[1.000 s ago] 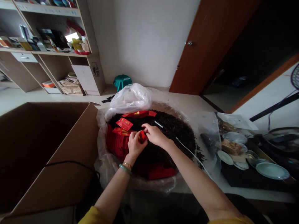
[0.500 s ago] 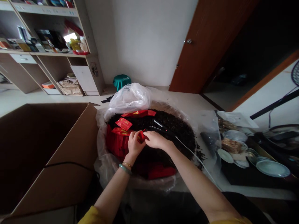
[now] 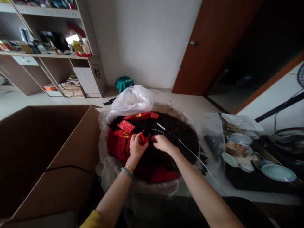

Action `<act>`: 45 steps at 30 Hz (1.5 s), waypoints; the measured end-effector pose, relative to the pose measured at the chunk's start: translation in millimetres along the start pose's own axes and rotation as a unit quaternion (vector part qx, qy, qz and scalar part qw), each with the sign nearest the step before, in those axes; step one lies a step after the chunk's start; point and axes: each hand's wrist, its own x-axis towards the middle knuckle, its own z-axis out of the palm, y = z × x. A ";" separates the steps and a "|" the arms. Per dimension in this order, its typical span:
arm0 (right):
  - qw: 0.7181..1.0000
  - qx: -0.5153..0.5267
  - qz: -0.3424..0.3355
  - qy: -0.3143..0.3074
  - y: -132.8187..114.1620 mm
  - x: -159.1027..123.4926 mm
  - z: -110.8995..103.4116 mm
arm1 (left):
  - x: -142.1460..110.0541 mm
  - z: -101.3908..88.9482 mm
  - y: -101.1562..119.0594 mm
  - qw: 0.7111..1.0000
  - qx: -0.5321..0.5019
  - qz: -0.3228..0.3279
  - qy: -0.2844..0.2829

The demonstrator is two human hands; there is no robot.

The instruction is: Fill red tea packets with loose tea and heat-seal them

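My left hand (image 3: 137,148) is closed around a small red packet (image 3: 143,138) whose upper end is open, with dark leaf at its mouth. Just right of it, my right hand (image 3: 161,143) is apart from the packet, low over dark dried leaves (image 3: 179,128) that look like tea. Its fingers are curled, and what they hold, if anything, is hidden. Tightly stacked red packets (image 3: 118,147) lie left of my hands. A single red packet (image 3: 126,126) rests flat behind them. Beyond my right hand lies a slim black device (image 3: 166,130) with a white cable.
Clear plastic (image 3: 104,152) lines the wide container around the leaves. An open cardboard box (image 3: 68,164) stands at the left. Dishes (image 3: 278,172) and a plastic bag crowd the right. Shelving (image 3: 91,72) and a wooden door (image 3: 201,50) stand behind.
My right hand has come away from the packet, moving slightly right and down to the leaves. The packet's mouth now shows open in my left hand, which stays in place.
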 end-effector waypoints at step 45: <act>0.963 0.213 -0.094 0.137 -36.6 8.7 -27.9 | -0.4 0.2 0.2 1.000 -0.004 -0.014 0.003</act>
